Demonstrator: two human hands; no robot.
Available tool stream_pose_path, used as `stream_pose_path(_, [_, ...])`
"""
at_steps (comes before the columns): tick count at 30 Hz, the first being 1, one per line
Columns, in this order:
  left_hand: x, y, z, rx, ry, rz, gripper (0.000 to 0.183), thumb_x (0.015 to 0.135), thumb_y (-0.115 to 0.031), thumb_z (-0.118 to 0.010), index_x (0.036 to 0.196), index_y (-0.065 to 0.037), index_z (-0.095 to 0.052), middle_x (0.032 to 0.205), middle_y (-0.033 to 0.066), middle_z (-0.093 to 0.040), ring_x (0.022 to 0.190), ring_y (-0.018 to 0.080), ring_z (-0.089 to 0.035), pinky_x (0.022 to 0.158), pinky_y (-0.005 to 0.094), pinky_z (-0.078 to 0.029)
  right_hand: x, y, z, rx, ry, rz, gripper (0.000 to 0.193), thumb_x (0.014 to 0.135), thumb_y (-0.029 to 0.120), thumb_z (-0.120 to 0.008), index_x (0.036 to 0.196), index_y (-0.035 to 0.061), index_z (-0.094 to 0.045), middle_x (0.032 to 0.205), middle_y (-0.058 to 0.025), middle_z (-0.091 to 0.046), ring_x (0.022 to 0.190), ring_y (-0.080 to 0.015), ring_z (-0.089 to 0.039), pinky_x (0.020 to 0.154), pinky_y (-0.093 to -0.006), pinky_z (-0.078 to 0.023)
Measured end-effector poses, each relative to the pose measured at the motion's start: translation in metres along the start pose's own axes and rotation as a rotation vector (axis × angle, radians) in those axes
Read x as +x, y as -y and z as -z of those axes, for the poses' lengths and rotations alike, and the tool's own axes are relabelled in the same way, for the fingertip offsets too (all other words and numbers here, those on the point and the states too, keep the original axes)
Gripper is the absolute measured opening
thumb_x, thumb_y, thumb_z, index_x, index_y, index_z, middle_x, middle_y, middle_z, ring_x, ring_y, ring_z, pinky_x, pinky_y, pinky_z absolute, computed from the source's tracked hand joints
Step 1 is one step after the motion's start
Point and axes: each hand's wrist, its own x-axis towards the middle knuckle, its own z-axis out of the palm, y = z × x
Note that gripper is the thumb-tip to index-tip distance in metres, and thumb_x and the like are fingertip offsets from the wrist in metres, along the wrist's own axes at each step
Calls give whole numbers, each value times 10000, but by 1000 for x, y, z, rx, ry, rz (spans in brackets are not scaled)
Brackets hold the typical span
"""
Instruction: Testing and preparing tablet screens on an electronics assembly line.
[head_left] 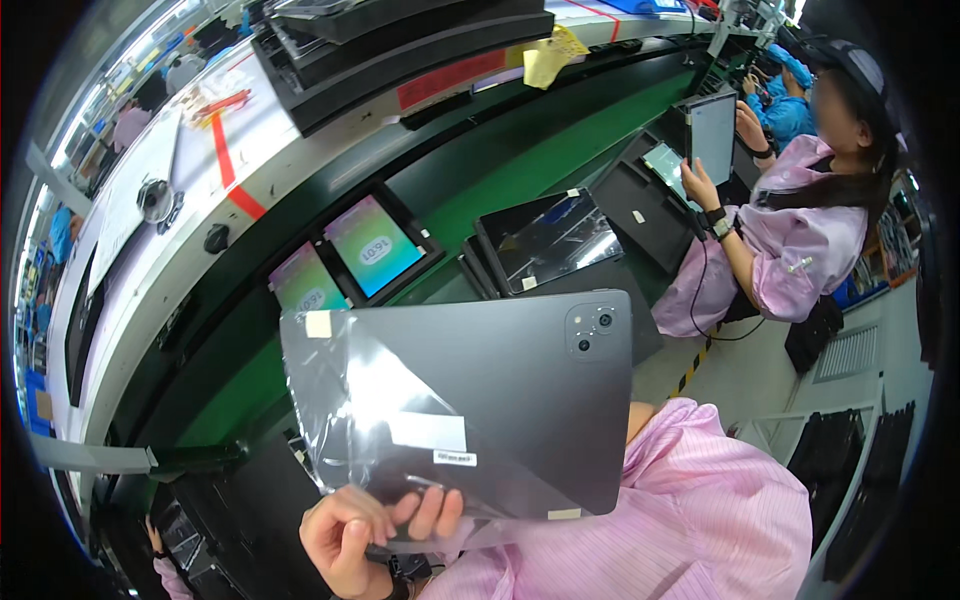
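A grey tablet (520,400) fills the middle of the view, its back and two-lens camera facing me. Clear plastic film (325,420) lies loosely over its left part, wrinkled and shiny, reaching past the left and lower edges. At the lower left edge my left hand (345,535) is closed, fingers curled on the film. Several fingertips (430,512) press beside it; which hand they belong to I cannot tell. A bit of my right arm (640,418) shows at the tablet's right edge; that hand's fingers are hidden behind the tablet.
Two lit tablets (372,248) lie on a green conveyor (480,165) beyond mine. Dark tablets in black trays (550,240) are stacked to their right. A co-worker in pink (800,220) holds another tablet (712,140). A white bench (200,170) curves along the left.
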Motion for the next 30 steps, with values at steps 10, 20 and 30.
stream_pose_path(10, [-13, -7, 1, 55, 72, -148, 262, 897, -87, -441, 642, -39, -404, 602, 90, -478, 578, 157, -439, 629, 296, -391, 41, -40, 16, 132, 283, -259, 562, 845, 586, -478, 993, 54, -578, 732, -4, -514, 576, -94, -455, 524, -233, -388])
stream_pose_path(20, [20, -14, -41, -54, -45, -405, 211, 884, -91, -402, 677, -71, -371, 524, 26, -419, 504, 137, -378, 572, 296, -338, -23, 4, -16, -294, -67, 217, 744, 806, 657, -474, 1108, -23, -503, 892, -80, -540, 776, -133, -528, 596, -280, -436])
stream_pose_path(30, [48, 53, -80, -635, 64, 212, 963, 699, -709, -526, 1281, 45, -382, 1364, 195, -355, 1254, 375, -305, 1043, 549, -198, -113, 22, 44, 175, -1093, 1546, 775, 781, 525, -628, 1160, -116, -415, 1117, -193, -525, 1085, -219, -474, 948, -323, -356])
